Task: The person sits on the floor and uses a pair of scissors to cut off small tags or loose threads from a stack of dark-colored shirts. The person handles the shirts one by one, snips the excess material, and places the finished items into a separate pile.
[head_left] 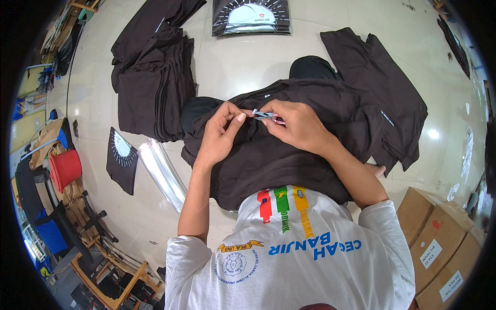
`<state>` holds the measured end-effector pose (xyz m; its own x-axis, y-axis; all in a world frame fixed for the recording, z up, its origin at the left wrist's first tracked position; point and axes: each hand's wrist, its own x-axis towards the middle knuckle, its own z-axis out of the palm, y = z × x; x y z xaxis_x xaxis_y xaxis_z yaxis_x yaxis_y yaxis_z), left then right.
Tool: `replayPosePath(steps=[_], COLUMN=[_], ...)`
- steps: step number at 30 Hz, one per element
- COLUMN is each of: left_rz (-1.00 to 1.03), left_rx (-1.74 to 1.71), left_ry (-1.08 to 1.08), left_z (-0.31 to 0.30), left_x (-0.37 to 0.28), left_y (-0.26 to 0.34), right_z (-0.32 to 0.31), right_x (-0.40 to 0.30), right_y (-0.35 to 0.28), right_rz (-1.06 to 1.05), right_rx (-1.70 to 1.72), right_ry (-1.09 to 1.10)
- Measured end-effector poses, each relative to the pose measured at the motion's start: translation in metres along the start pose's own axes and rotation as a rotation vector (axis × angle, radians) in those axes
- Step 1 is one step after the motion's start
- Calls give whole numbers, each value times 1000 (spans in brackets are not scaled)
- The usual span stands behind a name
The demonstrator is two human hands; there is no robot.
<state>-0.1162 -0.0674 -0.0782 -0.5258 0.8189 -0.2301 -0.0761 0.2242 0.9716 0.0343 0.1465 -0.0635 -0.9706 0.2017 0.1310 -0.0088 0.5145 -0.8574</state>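
A dark garment (279, 155) lies bunched across my lap and knees. My right hand (300, 124) grips small thread snips (265, 115) with grey blades and pink-and-white handles, their tips pointing left. Right at those tips, my left hand (224, 133) has its thumb and fingers drawn together at the cloth, and an index fingertip reaches to the blades. A tiny white piece (254, 111) shows at the blade ends; whether it is a tag or part of the tool is unclear. Just above the hands, a small white label (267, 95) sits on the garment.
Folded dark garments (155, 85) are stacked on the tiled floor at left; another dark garment (387, 93) is spread at right. Bagged printed garments (252, 17) lie ahead. Clear plastic sleeves (162, 174) lie beside my left arm. Cardboard boxes (438, 240) and a red bucket (66, 170) flank me.
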Motion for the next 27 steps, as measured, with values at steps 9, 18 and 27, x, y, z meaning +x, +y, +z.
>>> replayPosePath(steps=[9,18,27], left_rz=[-26,-37,-19], left_rx=[40,298,259], left_ry=[-4,10,-44], left_z=[1,7,5], left_x=[-4,-7,-6], left_y=[1,23,25], right_z=[-1,-5,-11], right_x=[1,2,5], right_y=[2,4,2], right_rz=[-13,-89,-96], right_rx=[58,-3,-13], right_ry=[8,-29,-97])
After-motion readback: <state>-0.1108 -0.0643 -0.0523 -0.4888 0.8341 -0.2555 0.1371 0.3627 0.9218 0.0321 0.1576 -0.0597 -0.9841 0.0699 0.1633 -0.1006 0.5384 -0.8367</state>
